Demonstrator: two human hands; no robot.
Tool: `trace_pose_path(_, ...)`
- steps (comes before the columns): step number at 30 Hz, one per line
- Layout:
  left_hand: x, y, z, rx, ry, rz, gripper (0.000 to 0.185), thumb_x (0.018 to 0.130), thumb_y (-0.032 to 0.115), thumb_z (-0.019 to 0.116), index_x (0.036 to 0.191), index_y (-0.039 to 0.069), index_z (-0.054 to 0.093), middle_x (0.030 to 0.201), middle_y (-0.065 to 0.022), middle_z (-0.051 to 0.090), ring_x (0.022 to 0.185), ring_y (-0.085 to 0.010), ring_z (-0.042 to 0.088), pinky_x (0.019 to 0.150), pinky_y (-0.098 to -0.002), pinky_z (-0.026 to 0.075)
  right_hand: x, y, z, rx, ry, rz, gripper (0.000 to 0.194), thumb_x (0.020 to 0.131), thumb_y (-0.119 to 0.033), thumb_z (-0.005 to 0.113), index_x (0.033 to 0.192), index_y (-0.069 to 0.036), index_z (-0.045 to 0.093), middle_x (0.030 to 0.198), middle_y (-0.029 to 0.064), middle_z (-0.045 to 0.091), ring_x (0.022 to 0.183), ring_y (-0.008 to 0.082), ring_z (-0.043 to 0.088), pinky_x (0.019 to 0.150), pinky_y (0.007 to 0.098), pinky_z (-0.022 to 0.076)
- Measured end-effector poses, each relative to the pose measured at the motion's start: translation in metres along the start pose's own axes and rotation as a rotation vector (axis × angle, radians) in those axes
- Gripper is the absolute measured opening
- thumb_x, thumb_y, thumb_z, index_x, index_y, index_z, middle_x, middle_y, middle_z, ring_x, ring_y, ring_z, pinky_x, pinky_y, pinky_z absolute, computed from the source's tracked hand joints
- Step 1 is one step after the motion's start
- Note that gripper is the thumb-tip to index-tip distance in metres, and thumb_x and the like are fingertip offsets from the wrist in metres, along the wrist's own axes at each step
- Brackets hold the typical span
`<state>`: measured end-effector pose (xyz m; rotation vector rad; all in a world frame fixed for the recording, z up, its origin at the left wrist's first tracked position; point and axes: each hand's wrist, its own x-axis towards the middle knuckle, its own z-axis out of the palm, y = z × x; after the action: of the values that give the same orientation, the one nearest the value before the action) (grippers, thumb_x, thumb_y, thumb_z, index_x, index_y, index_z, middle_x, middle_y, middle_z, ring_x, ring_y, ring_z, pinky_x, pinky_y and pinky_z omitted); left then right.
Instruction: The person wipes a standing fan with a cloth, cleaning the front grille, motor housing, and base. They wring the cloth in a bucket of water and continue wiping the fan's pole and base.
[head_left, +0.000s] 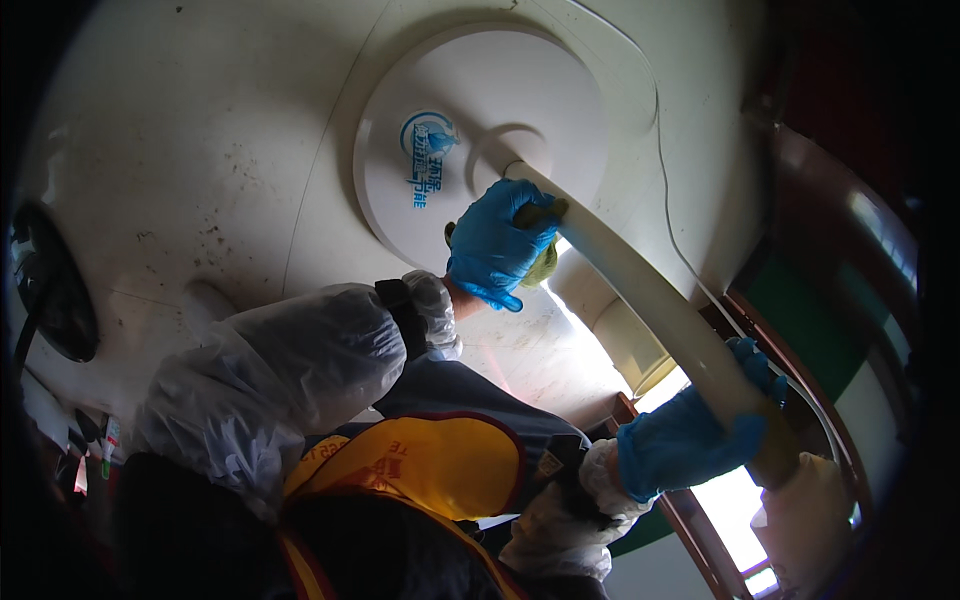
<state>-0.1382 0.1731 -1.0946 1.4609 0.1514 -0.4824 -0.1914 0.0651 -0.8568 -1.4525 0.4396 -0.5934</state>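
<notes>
A white pedestal stand, its pole (637, 262) rising from a round base (397, 97) with a blue printed mark, leans across the view towards me. In a blue glove, my left hand (495, 244) grips an olive-green cloth (544, 266) beside the lower pole. The cloth's end seems to touch the pole. My right hand (686, 442), also gloved in blue, wraps around the upper pole. Beyond those fingers is an olive-brown patch (776, 446), perhaps another cloth, too blurred to tell. The stand's top (806, 517) is a pale blur at the lower right.
A white cable (664, 165) runs along the stained pale floor (217, 142) to the right. A beige bin-like container (637, 349) stands behind the pole. Brown-framed furniture with a green panel (799, 322) borders the right. A black round base (52, 285) is at the left.
</notes>
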Motion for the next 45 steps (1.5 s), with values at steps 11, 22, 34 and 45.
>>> trace_pose_path(11, -0.006, 0.004, 0.003, 0.077, -0.018, 0.135, 0.027, 0.085, 0.029, 0.069, 0.105, 0.012, 0.063, 0.100, -0.0103, 0.066, 0.092, -0.0282, 0.065, 0.084, -0.0365, 0.054, 0.003, -0.011, -0.060, -0.118, -0.251, 0.055, 0.077, 0.093, -0.056, 0.047, 0.146, -0.006, 0.026, 0.148, 0.0109, 0.037, 0.129, 0.0274, 0.047, 0.112, 0.0377, 0.0317)
trace_pose_path(22, 0.007, 0.005, -0.003, 0.085, -0.045, -0.030, 0.028, 0.084, 0.029, 0.070, 0.103, 0.010, 0.063, 0.095, -0.0117, 0.066, 0.086, -0.0280, 0.065, 0.079, -0.0353, 0.054, -0.007, -0.003, -0.040, -1.235, -0.254, -0.534, 0.064, 0.092, -0.033, 0.059, 0.142, -0.004, 0.031, 0.137, 0.0168, 0.048, 0.126, 0.0281, 0.049, 0.108, 0.0382, 0.0386)
trace_pose_path(34, -0.004, 0.001, -0.002, 0.082, 0.007, -0.082, 0.024, 0.087, 0.026, 0.068, 0.102, 0.011, 0.058, 0.098, -0.0099, 0.064, 0.090, -0.0265, 0.063, 0.083, -0.0345, 0.052, 0.014, -0.003, -0.028, -0.234, 0.295, -0.093, 0.060, 0.094, -0.047, 0.051, 0.134, -0.002, 0.047, 0.132, 0.0132, 0.055, 0.122, 0.0274, 0.053, 0.109, 0.0374, 0.0365)
trace_pose_path(45, 0.017, 0.020, -0.018, 0.140, -0.082, -0.254, 0.027, 0.086, 0.031, 0.068, 0.104, 0.011, 0.060, 0.101, -0.0112, 0.064, 0.089, -0.0274, 0.064, 0.080, -0.0350, 0.055, -0.003, 0.004, -0.028, -0.579, -0.109, -0.233, 0.054, 0.095, -0.039, 0.053, 0.134, -0.003, 0.043, 0.136, 0.0139, 0.050, 0.123, 0.0271, 0.053, 0.108, 0.0360, 0.0379)
